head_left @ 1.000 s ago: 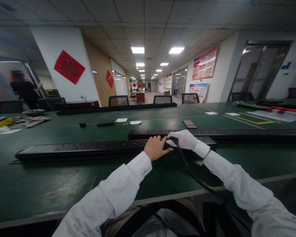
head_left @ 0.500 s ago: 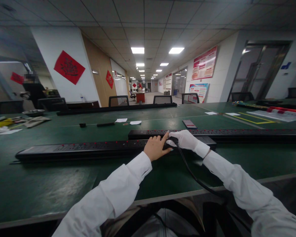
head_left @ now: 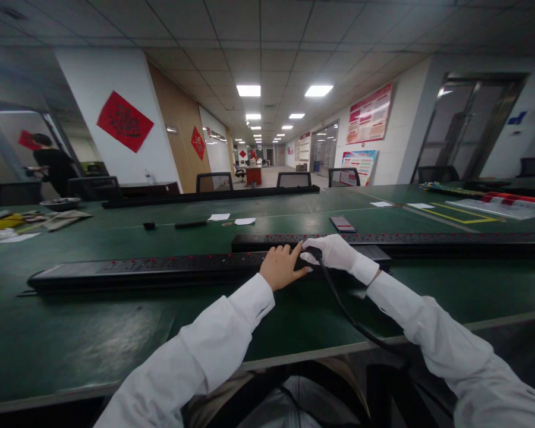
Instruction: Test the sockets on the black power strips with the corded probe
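A long black power strip (head_left: 151,268) with red dots along its top lies across the green table near me. My left hand (head_left: 282,266), ungloved, rests on the strip with its fingers and thumb spread. Right beside it, my right hand (head_left: 332,251) in a white glove is closed round a black plug (head_left: 312,253) at the strip's top. From the plug a black cable (head_left: 339,304) runs down over the table's front edge. The plug's lower end and part of the strip are hidden by my hands.
Behind lies a second black strip (head_left: 428,239), with a phone (head_left: 342,224) beyond it. Paper slips (head_left: 245,221) and a further strip (head_left: 214,196) lie farther back on the green table (head_left: 116,345). A person (head_left: 51,163) stands at the far left.
The person at the far left has shifted slightly and turned. My hands have barely moved; the right one still holds the plug.
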`<action>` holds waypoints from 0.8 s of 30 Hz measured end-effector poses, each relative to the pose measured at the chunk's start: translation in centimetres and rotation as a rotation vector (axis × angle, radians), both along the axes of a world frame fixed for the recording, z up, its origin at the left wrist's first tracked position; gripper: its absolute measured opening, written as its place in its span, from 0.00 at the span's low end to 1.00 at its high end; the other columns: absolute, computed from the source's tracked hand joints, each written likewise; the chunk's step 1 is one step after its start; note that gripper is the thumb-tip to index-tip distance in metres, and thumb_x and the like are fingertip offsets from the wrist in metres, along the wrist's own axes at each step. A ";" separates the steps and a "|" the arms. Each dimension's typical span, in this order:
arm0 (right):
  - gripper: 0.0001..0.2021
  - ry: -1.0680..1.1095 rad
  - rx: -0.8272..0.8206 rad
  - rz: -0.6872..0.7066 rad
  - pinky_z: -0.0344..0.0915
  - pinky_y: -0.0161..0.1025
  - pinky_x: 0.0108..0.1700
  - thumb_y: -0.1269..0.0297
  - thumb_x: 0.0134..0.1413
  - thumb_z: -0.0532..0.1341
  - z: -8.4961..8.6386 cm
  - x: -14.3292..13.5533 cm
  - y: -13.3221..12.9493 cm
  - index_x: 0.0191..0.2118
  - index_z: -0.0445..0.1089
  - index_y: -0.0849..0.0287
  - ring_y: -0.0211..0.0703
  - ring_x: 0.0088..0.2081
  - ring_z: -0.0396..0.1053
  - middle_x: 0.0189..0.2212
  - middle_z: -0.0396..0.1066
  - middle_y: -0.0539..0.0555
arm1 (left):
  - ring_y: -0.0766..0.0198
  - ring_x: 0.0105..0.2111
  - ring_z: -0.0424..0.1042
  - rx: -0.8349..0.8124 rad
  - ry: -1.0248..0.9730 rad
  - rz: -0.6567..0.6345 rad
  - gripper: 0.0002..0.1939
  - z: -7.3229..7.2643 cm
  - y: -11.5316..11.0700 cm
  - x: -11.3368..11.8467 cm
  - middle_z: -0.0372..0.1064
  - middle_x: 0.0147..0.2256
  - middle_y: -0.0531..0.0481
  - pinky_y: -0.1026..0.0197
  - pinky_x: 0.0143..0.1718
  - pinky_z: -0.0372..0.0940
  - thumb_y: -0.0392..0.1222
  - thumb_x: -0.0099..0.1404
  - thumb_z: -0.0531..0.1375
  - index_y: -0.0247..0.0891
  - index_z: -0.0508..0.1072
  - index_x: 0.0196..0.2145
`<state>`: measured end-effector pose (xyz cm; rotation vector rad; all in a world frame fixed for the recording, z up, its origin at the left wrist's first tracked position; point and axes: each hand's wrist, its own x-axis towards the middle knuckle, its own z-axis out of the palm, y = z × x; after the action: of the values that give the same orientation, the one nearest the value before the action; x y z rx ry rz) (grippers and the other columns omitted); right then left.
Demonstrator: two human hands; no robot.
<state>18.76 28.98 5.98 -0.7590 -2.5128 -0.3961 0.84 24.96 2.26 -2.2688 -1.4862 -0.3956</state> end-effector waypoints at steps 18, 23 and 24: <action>0.16 0.012 -0.017 -0.001 0.53 0.30 0.28 0.52 0.54 0.50 0.1 -0.1 -0.2 0.36 0.68 0.58 0.36 0.27 0.68 0.24 0.72 0.53 | 0.53 0.41 0.64 -0.046 0.005 0.008 0.38 0.4 -0.1 0.0 0.64 0.41 0.41 0.55 0.39 0.54 0.66 0.58 0.40 0.39 0.45 0.59; 0.16 0.014 -0.017 0.009 0.53 0.30 0.28 0.52 0.54 0.50 0.1 0.0 -0.2 0.36 0.68 0.57 0.36 0.26 0.67 0.23 0.71 0.52 | 0.54 0.40 0.64 -0.056 0.007 0.003 0.36 0.5 -0.3 0.0 0.64 0.41 0.42 0.55 0.40 0.54 0.65 0.59 0.40 0.40 0.51 0.57; 0.16 0.013 -0.018 0.009 0.53 0.30 0.28 0.52 0.54 0.50 0.1 0.0 -0.2 0.36 0.68 0.57 0.36 0.26 0.67 0.23 0.71 0.52 | 0.54 0.40 0.64 -0.052 0.005 0.000 0.35 0.5 -0.3 0.0 0.64 0.40 0.42 0.55 0.40 0.54 0.65 0.59 0.40 0.41 0.53 0.56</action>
<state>18.74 28.82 6.10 -0.7545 -2.5103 -0.3653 0.82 24.64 2.74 -2.3087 -1.5104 -0.3544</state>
